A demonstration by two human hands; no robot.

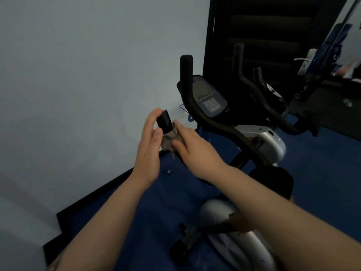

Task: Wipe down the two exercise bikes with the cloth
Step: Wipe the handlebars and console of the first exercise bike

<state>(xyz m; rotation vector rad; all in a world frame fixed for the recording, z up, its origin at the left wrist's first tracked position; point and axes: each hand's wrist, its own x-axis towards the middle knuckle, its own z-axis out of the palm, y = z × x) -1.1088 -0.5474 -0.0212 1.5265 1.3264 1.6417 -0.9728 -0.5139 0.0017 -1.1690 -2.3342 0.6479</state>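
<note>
Your forearms reach to the near handlebar grip (164, 122): your right hand (192, 146) wraps the cloth (169, 140) around it, your left hand (149, 141) flat-fingered alongside. Probably early going; the console (207, 96) and the second bike (273, 94) remain.

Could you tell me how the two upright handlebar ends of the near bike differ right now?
The near end has the grey cloth wrapped below its tip, held by the right hand, with the left hand open beside it. The far end stands bare and untouched. The near end shows only its tip; the far one shows its whole length. Both are black, round-tipped grips.
</note>
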